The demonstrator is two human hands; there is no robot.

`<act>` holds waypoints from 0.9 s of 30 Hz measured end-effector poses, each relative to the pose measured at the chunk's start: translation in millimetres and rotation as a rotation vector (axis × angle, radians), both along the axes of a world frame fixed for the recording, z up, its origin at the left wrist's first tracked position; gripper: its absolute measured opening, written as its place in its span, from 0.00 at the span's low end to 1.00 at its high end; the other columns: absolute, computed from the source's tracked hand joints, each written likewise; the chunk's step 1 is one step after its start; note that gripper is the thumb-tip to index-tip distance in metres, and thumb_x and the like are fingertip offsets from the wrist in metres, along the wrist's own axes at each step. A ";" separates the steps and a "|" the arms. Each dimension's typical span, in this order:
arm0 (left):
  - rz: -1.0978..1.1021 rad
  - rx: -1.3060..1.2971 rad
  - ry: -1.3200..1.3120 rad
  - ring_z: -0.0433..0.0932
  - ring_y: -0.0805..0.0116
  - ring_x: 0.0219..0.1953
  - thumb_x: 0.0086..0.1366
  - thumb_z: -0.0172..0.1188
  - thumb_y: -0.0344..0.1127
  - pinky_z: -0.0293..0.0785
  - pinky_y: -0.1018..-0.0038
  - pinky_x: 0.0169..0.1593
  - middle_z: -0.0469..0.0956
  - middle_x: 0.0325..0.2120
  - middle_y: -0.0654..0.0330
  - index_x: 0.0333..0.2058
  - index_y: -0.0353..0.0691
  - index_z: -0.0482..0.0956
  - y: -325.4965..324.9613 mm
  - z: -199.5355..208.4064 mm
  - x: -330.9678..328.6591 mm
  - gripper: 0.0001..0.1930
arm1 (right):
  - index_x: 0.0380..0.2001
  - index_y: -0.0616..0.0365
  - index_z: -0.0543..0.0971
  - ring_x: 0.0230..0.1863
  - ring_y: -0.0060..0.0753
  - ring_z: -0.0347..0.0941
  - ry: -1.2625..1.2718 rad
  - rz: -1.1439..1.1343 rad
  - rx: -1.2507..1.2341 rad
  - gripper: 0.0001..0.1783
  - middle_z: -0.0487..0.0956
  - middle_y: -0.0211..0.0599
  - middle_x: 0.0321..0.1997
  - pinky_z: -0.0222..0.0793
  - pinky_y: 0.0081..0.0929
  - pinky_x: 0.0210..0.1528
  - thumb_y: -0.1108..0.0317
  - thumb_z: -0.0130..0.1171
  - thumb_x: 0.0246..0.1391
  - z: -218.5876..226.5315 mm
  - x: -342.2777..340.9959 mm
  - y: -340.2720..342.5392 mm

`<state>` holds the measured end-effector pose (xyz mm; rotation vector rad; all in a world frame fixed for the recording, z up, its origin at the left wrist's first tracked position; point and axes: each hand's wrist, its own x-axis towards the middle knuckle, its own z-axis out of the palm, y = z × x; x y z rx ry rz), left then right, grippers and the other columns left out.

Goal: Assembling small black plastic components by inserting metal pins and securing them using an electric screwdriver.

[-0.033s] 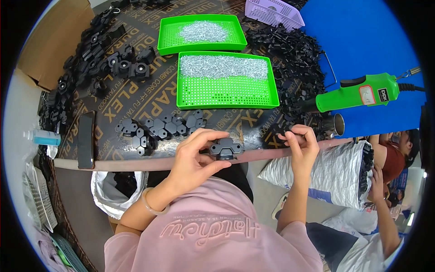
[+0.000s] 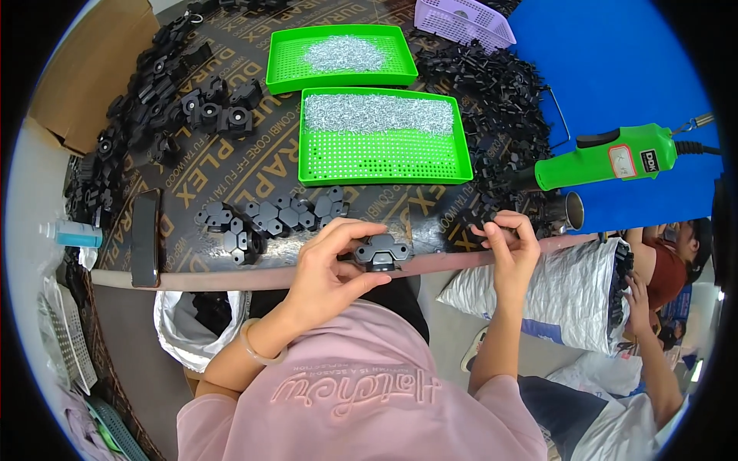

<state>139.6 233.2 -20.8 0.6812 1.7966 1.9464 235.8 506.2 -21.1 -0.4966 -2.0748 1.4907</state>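
Head view: black part (image 2: 383, 252) held, lettered tabletop (image 2: 250, 170).

1. Pale pink short-sleeved fabric top (image 2: 361, 438), its chest bearing large raised cursive lettering (image 2: 357, 390) in matching pink, with smaller greyish print near it.
2. Loose, plain pink left sleeve (image 2: 206, 426) and right sleeve (image 2: 507, 411).
3. Smooth, rounded, pale cream bangle (image 2: 254, 352) circling the left forearm.
4. Black cloth lower garment (image 2: 415, 311).
5. Ungloved left hand (image 2: 327, 269) and right hand (image 2: 513, 250).

Bright light, soft glare on the tabletop (image 2: 411, 219), fisheye-curved edges
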 end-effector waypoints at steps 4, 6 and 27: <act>-0.005 -0.043 0.009 0.77 0.70 0.45 0.52 0.72 0.19 0.86 0.79 0.41 0.73 0.50 0.57 0.55 0.37 0.77 -0.9 -0.9 2.0 0.29 | 0.37 0.61 0.79 0.33 0.23 0.80 0.016 -0.029 -0.172 0.08 0.77 0.36 0.49 0.71 0.14 0.31 0.71 0.68 0.59 -0.9 -2.0 2.8; -0.010 -0.054 0.006 0.77 0.70 0.45 0.52 0.72 0.18 0.87 0.79 0.41 0.73 0.50 0.57 0.55 0.37 0.77 -2.3 0.3 3.0 0.29 | 0.38 0.60 0.79 0.32 0.21 0.77 0.024 -0.037 -0.028 0.08 0.77 0.37 0.50 0.70 0.14 0.31 0.70 0.68 0.59 -13.2 0.8 14.9; -0.035 -0.013 -0.029 0.77 0.77 0.34 0.54 0.73 0.22 0.81 0.81 0.32 0.78 0.45 0.57 0.55 0.36 0.77 8.5 -8.1 10.2 0.28 | 0.42 0.67 0.79 0.48 0.41 0.80 0.266 0.356 -0.533 0.11 0.71 0.49 0.58 0.83 0.35 0.50 0.82 0.62 0.55 8.9 0.5 -56.3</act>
